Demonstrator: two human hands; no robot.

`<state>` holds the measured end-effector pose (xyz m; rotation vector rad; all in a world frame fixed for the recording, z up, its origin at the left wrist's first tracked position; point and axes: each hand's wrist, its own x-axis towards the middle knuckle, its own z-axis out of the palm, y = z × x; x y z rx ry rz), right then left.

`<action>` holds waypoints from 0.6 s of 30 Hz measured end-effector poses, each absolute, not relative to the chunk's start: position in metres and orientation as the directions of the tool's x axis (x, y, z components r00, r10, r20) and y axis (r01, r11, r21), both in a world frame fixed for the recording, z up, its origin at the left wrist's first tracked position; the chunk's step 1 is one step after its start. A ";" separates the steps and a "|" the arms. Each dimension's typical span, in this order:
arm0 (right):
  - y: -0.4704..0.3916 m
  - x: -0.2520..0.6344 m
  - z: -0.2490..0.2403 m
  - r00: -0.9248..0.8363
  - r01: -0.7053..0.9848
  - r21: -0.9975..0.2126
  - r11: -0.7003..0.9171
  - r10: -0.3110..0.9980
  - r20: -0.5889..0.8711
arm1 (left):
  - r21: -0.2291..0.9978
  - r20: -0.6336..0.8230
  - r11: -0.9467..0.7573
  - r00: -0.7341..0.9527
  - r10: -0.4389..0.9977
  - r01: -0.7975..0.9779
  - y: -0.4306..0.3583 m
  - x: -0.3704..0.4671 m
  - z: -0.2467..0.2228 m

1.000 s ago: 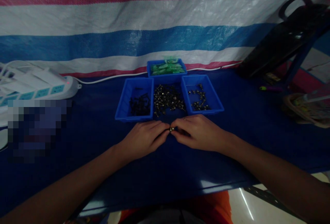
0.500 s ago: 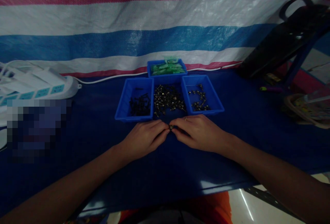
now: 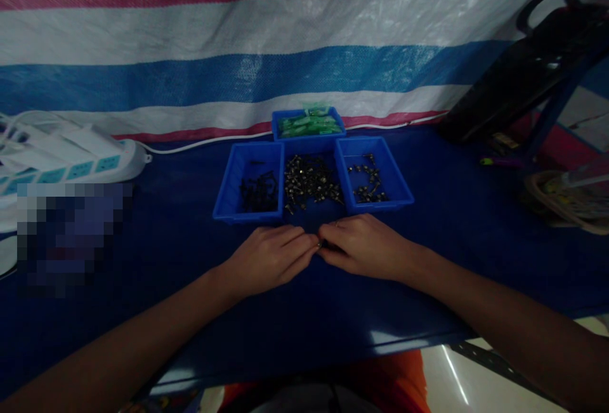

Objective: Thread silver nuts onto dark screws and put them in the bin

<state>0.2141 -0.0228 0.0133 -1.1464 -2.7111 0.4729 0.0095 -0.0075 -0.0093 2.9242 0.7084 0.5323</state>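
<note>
My left hand and my right hand meet fingertip to fingertip over the blue table, both closed in a pinch. Between them is a small metal piece, mostly hidden by the fingers; its exact kind does not show. Just beyond the hands lies a heap of small metal screw-like parts on the table. A blue bin on the left holds dark, thin screw-like pieces. In the right blue bin are several scattered metal parts.
Behind the heap stands another blue bin with green plastic packets. White power strips lie at the left, with a white cable along the striped sheet. A black bottle and a basket are at the right.
The fingertips have shifted slightly toward me and to the right, and the small piece between them is more covered. The bins and heap look the same.
</note>
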 end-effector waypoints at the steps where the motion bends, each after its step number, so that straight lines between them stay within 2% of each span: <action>1: -0.023 0.214 0.013 -0.695 0.666 -0.356 0.656 0.719 0.024 | 0.185 0.311 -0.887 0.831 0.461 0.422 -0.008 0.010 -0.009; 10: -0.020 0.216 0.012 -0.662 0.672 -0.400 0.624 0.747 0.054 | 0.356 0.308 -0.805 0.754 0.580 0.474 -0.007 0.010 -0.006; 14: -0.020 0.217 0.013 -0.613 0.674 -0.472 0.567 0.787 0.070 | 0.441 0.294 -0.753 0.715 0.635 0.488 -0.006 0.012 -0.007; 18: -0.021 0.217 0.015 -0.621 0.621 -0.564 0.544 0.781 0.071 | 0.446 0.281 -0.753 0.723 0.631 0.484 -0.005 0.012 -0.008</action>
